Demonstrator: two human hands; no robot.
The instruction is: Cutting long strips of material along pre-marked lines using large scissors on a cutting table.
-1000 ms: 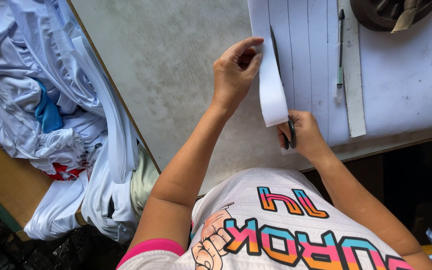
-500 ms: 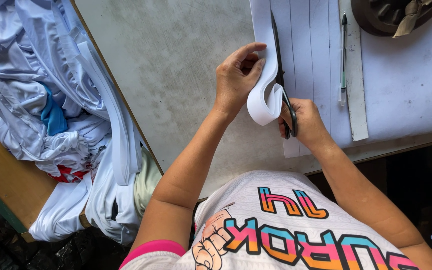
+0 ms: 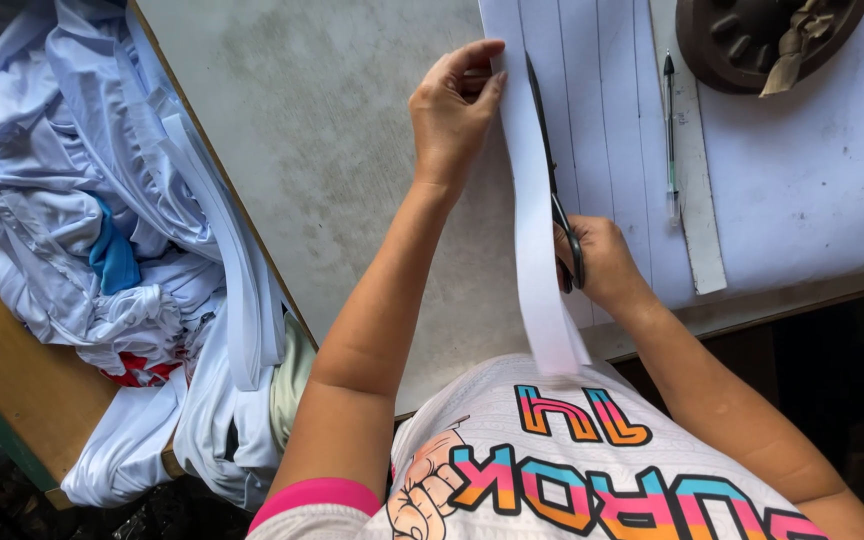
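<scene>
Right hand (image 3: 602, 262) grips my scissors (image 3: 550, 180), blades along the white strip (image 3: 532, 230); left hand (image 3: 452, 105) pinches the strip's far end over the ruled sheet (image 3: 602, 100) on the table (image 3: 332, 150).

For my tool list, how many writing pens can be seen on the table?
1. The pen lies on the long ruler, right of the scissors in the right hand. More could be hidden under the white sheet.

Bare grey tabletop (image 3: 332, 150) left of hands; ruler (image 3: 697, 200) (pen (image 3: 669, 130) alongside) right.
</scene>
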